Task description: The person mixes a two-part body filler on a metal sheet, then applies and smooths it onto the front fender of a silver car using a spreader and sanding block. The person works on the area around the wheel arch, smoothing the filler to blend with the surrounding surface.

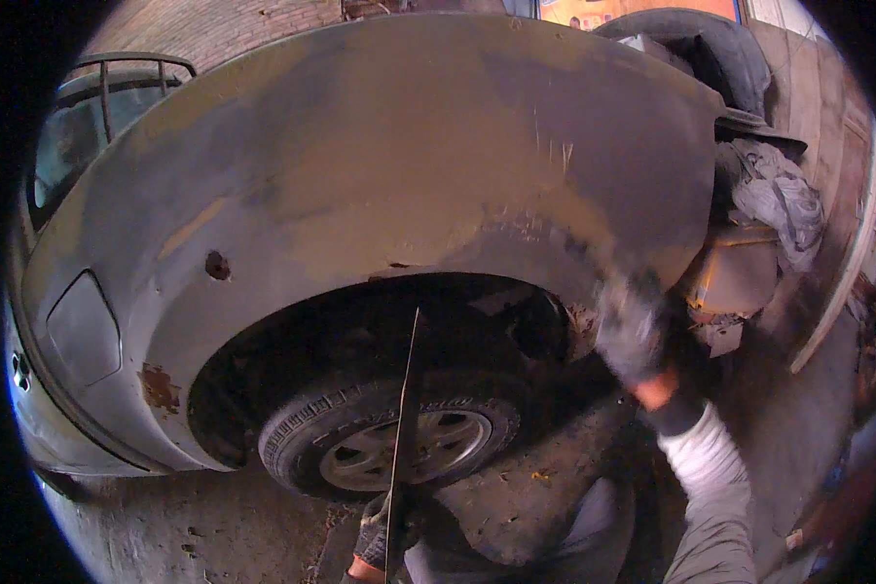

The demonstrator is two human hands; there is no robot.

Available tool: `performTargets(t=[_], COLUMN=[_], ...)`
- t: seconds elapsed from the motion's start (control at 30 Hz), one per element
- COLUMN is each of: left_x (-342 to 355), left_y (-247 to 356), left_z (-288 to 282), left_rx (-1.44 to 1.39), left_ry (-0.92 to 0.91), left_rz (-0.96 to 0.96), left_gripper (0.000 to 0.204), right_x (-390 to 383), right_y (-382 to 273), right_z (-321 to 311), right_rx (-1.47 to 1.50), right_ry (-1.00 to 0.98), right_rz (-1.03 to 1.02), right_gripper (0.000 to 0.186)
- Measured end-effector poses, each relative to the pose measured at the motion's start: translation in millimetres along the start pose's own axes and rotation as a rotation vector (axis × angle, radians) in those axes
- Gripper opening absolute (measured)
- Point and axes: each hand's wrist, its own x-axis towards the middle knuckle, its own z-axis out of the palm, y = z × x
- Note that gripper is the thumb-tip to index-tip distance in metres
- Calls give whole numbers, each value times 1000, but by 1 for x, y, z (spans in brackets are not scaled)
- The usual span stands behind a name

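Observation:
A car's rear body panel (pixel 360 165), patched in grey and brownish filler, fills the middle of the head view. My right hand (pixel 633 326), in a grey glove, is at the panel's lower right, beside the wheel arch. It is smeared by motion, so its fingers and anything in them cannot be made out. My left hand (pixel 375 530), in a dark glove, is low in front of the wheel (pixel 399 433). It is closed on a thin flat sheet (pixel 405 399) seen almost edge-on, standing upright in front of the tyre.
Rust holes (pixel 218 266) and a rusted patch (pixel 160 387) mark the panel, left of the arch. A fuel flap (pixel 85 326) lies farther left. Crumpled grey cloth (pixel 779 200) and a box (pixel 738 277) are at the right. Debris dots the floor (pixel 195 530).

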Motion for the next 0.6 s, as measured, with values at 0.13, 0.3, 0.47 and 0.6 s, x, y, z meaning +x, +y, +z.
performTargets(t=[0.13, 0.3, 0.47, 0.6], left_x=[4, 10, 12, 14], left_y=[-12, -18, -7, -5], left_z=[1, 7, 5, 4], left_rx=[-29, -256, -696, 429], left_ry=[119, 215, 193, 116], left_rz=[125, -179, -467, 240], left_gripper=[31, 31, 29, 29], right_x=[153, 268, 308, 320], right_y=[37, 29, 1, -3], right_z=[6, 37, 55, 54], right_rx=[-24, -121, -7, 17], right_ry=[368, 486, 520, 544], right_rz=[-285, -441, -524, -500], right_gripper=[33, 33, 30, 29])
